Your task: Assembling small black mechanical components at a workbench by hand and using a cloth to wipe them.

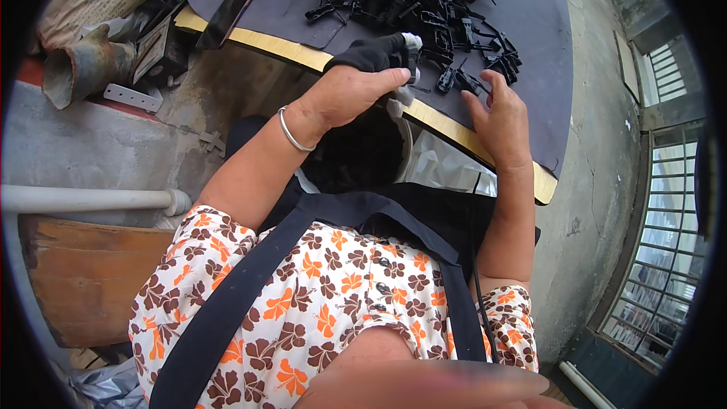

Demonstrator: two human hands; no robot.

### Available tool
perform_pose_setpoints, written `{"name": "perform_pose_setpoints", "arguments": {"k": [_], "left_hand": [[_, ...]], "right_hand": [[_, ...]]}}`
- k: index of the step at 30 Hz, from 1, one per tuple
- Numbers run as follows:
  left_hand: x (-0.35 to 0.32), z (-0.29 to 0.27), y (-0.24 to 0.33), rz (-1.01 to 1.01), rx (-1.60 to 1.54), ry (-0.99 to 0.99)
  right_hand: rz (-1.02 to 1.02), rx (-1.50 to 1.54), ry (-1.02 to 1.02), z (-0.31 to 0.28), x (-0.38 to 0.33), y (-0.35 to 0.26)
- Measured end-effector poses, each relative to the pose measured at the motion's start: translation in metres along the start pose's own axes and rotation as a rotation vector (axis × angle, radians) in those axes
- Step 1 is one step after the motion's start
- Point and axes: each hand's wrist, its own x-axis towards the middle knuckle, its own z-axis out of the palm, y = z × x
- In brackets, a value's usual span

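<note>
A black cloth (372, 53) with a white tip was gripped in the clenched fingers of the left hand (356, 93), above a dark bucket (363, 153) at the table (424, 117) edge. The right hand (500, 117) was laid flat, fingers loose, just beside a heap of black plastic clips (424, 11). A dark flat phone (227, 15) and a boxy labelled package (154, 49) were seen at the left.

Rough concrete workspace, daylight coming in
Bare concrete floor (598, 182), barred windows (666, 227) on the right, wooden board (83, 273) and white pipe (83, 198) on the left.
</note>
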Motion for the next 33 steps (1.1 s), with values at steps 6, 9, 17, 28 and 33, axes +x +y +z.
{"name": "perform_pose_setpoints", "arguments": {"k": [6,9,17,28,33], "left_hand": [[-0.012,0.021,-0.006,0.654,1.045,0.086],[-0.016,0.032,-0.012,0.749,1.084,0.087],[-0.021,0.016,0.007,-0.235,-0.451,-0.034],[-0.017,0.026,-0.01,0.17,0.192,0.034],[-0.023,0.033,0.0,0.169,0.297,-0.018]], "right_hand": [[0.095,0.54,-0.207,-0.005,-0.008,-0.047],[-0.052,0.546,-0.188,0.008,-0.008,-0.04],[0.163,1.315,-0.268,0.004,-0.016,-0.038],[-0.193,0.596,0.034,0.013,-0.021,-0.058],[0.294,0.997,-0.235,0.016,-0.014,-0.045]]}}
